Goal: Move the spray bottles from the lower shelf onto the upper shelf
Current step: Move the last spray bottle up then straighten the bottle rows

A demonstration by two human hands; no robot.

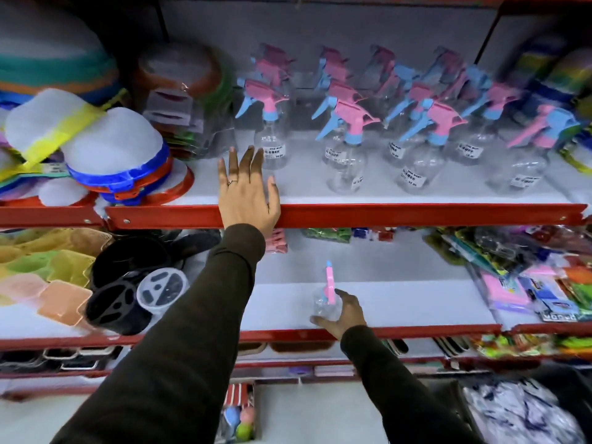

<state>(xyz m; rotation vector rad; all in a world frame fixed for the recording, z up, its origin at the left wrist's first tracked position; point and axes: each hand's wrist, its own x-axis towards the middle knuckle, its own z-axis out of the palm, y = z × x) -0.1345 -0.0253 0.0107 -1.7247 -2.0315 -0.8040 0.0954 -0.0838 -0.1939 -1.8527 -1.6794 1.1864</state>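
Note:
Several clear spray bottles with pink and blue trigger heads stand in rows on the upper shelf (384,214); the nearest left one (272,129) is just beyond my left hand. My left hand (246,190) lies flat and open over the shelf's red front edge, fingers spread, holding nothing. On the lower shelf (400,302) a single clear spray bottle (325,299) with a pink head stands near the front. My right hand (342,312) is wrapped around its body from the right side.
Stacked plastic lids and bowls (112,155) crowd the upper shelf's left end. Black and clear containers (134,290) and coloured baskets sit left on the lower shelf; packaged goods (538,283) fill its right end. More shelves lie below.

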